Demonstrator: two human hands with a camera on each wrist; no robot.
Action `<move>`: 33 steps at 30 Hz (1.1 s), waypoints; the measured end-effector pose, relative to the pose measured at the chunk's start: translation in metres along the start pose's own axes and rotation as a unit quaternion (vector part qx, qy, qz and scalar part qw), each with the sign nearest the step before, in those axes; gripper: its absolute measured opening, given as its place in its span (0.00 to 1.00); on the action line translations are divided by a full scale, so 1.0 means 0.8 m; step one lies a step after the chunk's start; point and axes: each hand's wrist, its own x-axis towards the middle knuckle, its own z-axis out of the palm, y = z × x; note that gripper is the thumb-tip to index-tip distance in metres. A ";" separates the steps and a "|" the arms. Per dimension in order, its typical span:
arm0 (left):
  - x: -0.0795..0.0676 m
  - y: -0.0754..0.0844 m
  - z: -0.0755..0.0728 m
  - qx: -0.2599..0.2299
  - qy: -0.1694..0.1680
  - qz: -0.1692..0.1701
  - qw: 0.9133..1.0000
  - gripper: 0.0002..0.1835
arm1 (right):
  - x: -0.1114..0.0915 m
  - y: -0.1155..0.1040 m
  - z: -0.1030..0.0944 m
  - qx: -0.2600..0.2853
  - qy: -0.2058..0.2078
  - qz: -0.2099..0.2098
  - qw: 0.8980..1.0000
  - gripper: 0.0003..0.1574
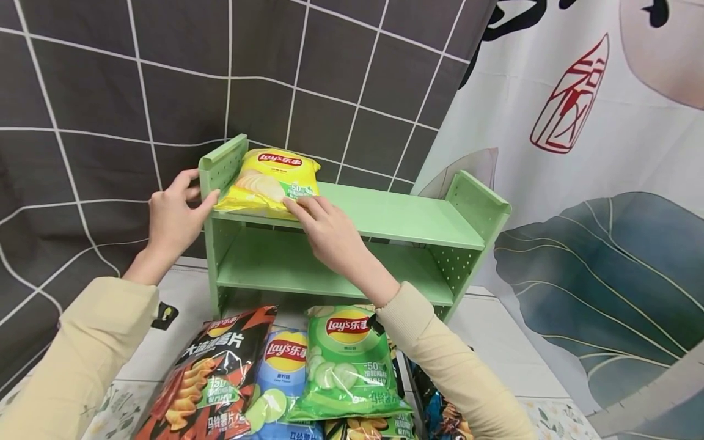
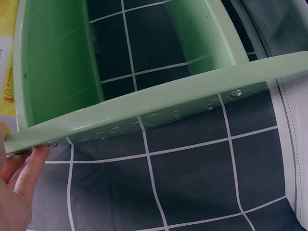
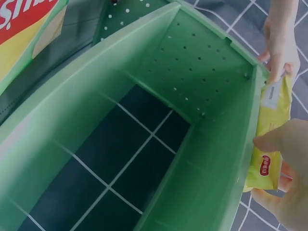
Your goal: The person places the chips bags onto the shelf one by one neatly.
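Observation:
A yellow Lay's chip bag leans face-up at the left end of the top board of a green shelf rack. My right hand holds the bag's lower right corner; in the right wrist view, the thumb lies at its lower edge and fingers are at its side. With my left hand I grip the front edge of the rack's left side panel. The left wrist view shows fingers against the panel's outer face, while its thumb is mostly hidden.
Below the rack's front lie a black-and-red chip bag, a blue Lay's bag and a green Lay's bag, with more bags partly covered. A dark grid-patterned cloth hangs behind. The rack's right side panel stands upright.

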 end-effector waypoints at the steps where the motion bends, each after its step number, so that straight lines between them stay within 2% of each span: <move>1: 0.000 0.000 0.000 0.001 -0.001 -0.001 1.000 0.20 | 0.000 0.000 0.000 -0.002 -0.005 -0.001 1.000 0.35; 6: 0.001 0.001 -0.001 0.007 -0.005 -0.005 1.000 0.21 | -0.003 -0.001 0.000 -0.008 -0.027 -0.007 1.000 0.42; 13: -0.001 0.002 0.000 0.006 -0.002 0.003 1.000 0.21 | -0.014 -0.007 -0.007 -0.013 -0.051 -0.016 0.999 0.44; 24: 0.001 0.001 0.002 0.012 0.004 0.011 1.000 0.20 | -0.033 -0.016 -0.023 -0.019 -0.023 -0.018 0.999 0.41; 33: -0.002 0.004 0.002 0.017 0.010 0.008 1.000 0.20 | -0.060 -0.015 -0.029 -0.043 -0.002 -0.024 0.999 0.35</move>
